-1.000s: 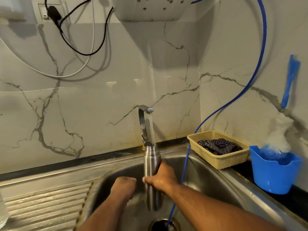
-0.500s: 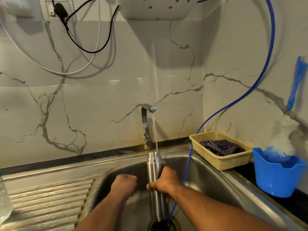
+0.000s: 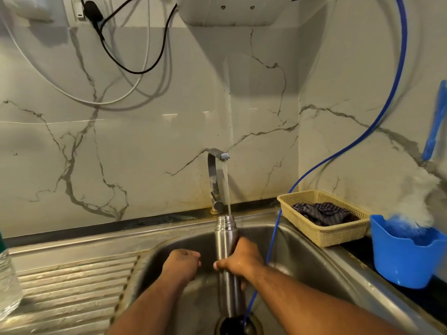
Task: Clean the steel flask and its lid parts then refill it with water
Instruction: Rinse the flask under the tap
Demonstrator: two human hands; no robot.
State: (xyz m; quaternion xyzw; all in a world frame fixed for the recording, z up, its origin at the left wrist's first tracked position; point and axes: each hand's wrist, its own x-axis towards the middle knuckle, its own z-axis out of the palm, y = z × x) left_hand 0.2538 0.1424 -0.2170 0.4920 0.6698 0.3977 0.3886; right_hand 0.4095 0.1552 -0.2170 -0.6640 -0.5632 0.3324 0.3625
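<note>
The steel flask (image 3: 226, 238) stands upright and uncapped in the sink (image 3: 302, 252), its foot near the drain (image 3: 238, 326). My right hand (image 3: 242, 261) grips its body around the middle. Water runs from the tap (image 3: 214, 180) in a thin stream straight into the flask's mouth. My left hand (image 3: 181, 264) hovers just left of the flask, curled into a fist with nothing visible in it and not touching the flask. No lid parts are visible.
A blue hose (image 3: 273, 238) hangs down the wall into the drain, right beside the flask. A beige basket (image 3: 321, 235) with a dark cloth and a blue tub (image 3: 404, 264) holding a brush sit on the right counter. A clear bottle (image 3: 7, 281) stands on the ribbed drainboard at left.
The flask has sunk a little lower toward the drain while staying under the running stream. Both hands keep the same hold and pose.
</note>
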